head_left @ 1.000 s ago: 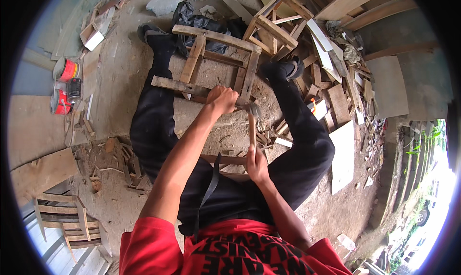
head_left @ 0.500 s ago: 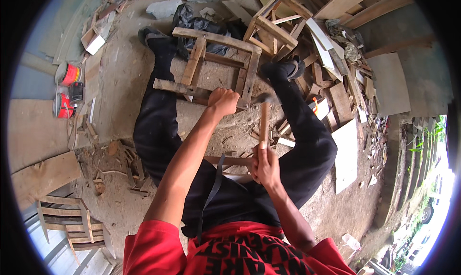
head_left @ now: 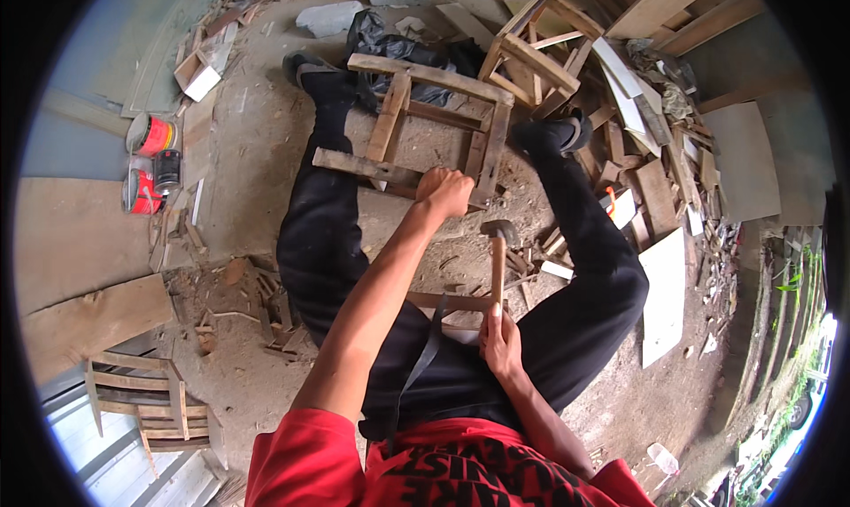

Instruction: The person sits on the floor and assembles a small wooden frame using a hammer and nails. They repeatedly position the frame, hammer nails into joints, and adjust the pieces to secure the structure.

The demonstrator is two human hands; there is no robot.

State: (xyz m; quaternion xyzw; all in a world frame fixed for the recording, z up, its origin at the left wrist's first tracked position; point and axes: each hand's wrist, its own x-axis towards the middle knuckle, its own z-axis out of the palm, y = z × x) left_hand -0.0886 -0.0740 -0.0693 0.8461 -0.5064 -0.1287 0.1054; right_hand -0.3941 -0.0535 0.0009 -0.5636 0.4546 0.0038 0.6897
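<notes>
A small wooden frame (head_left: 386,133) of old, worn bars lies on the ground between my outstretched legs. My left hand (head_left: 445,193) is closed over the right part of its near bar; whatever else the fingers may hold is hidden. Closer to my body, my right hand (head_left: 501,343) grips a hammer by the lower end of its wooden handle (head_left: 498,275). The dark hammer head (head_left: 501,232) points away from me, apart from the frame and just short of its near right corner. A flat wooden bar (head_left: 453,302) lies between my thighs, beside the hammer handle.
Another wooden frame (head_left: 537,64) leans on scrap wood beyond my right foot. Offcuts and a white board (head_left: 663,299) lie along the right. Paint cans (head_left: 142,192) stand at the left, with slatted wood (head_left: 146,396) nearer. A black plastic bag (head_left: 376,38) lies behind the frame.
The hammer and my right hand have drawn back toward my body, away from the frame. My left hand stays on the near bar. The whole view has shifted slightly.
</notes>
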